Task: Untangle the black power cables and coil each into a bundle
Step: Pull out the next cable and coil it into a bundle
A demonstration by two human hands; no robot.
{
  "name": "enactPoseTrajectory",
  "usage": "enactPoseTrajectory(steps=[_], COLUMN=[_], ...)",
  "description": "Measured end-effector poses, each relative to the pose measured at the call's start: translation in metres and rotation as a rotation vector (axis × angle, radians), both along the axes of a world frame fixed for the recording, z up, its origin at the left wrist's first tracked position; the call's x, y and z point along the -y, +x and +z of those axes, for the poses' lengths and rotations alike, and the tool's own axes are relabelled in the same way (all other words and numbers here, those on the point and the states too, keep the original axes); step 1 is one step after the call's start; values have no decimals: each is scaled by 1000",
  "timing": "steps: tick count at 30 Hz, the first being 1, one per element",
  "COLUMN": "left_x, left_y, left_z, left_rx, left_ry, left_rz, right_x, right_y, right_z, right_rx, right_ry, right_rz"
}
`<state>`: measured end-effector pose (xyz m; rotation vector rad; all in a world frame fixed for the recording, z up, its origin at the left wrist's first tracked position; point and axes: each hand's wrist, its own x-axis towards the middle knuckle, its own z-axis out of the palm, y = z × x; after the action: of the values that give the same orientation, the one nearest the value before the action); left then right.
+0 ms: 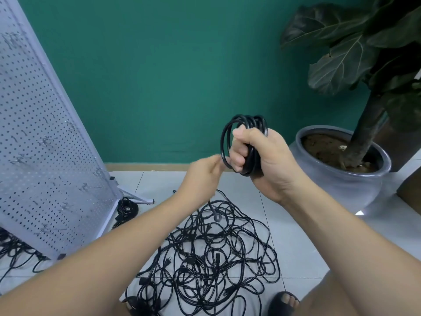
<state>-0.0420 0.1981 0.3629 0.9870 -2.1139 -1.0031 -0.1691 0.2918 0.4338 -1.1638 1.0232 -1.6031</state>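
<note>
My right hand (262, 160) grips a black cable coil (246, 124) of several loops, held up in front of the green wall. Just left of it, my left hand (202, 176) is blurred and pinches the loose strand of that cable where it meets the coil. The strand hangs down from this hand to a plug end (216, 216) above the floor. Below lies a big tangled pile of black power cables (216, 258) on the grey tiles, with several plugs showing in it.
A white pegboard stand (45, 144) leans at the left, with a coiled cable bundle (126, 209) by its foot and more loose cables (16, 249) behind it. A potted plant in a grey pot (341, 179) stands at the right. My sandalled foot (284, 302) is at the bottom.
</note>
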Motion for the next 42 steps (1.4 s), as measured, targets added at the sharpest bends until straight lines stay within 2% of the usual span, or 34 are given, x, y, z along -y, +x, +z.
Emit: enactPoseTrajectory(steps=[3,8,12,17,22,24,29,33,36,39,42], left_x=[-26,-39,-41,-32,-13,-8,16,39,50,56,56], left_y=[-8,-13,-10,9,35,43,59,71,74,71,58], left_z=[1,9,11,19,38,45,57,56,50,39,28], left_rx=[138,201,257,218,128,80,-60,-149,-152,-143,-145], left_ry=[-19,-228,-180,-220,-215,-229,-206,-155,-132,-90,-47], left_rz=[-118,-195,-263,-228,-147,-107,-24,-19,-8,7,16], right_x=[8,18,30,45,46,43,34,23,14,7,5], right_y=[1,3,-10,-41,-49,-41,-8,13,22,32,35], right_z=[-6,-15,-21,-32,-45,-47,-46,-37,-30,-23,-13], right_rx=[-173,-407,-642,-856,-929,-911,-600,-386,-322,-274,-177], right_ry=[4,3,-11,95,240,298,462,480,440,359,271], right_rz=[-178,-425,-567,-572,-445,-312,-4,143,254,260,164])
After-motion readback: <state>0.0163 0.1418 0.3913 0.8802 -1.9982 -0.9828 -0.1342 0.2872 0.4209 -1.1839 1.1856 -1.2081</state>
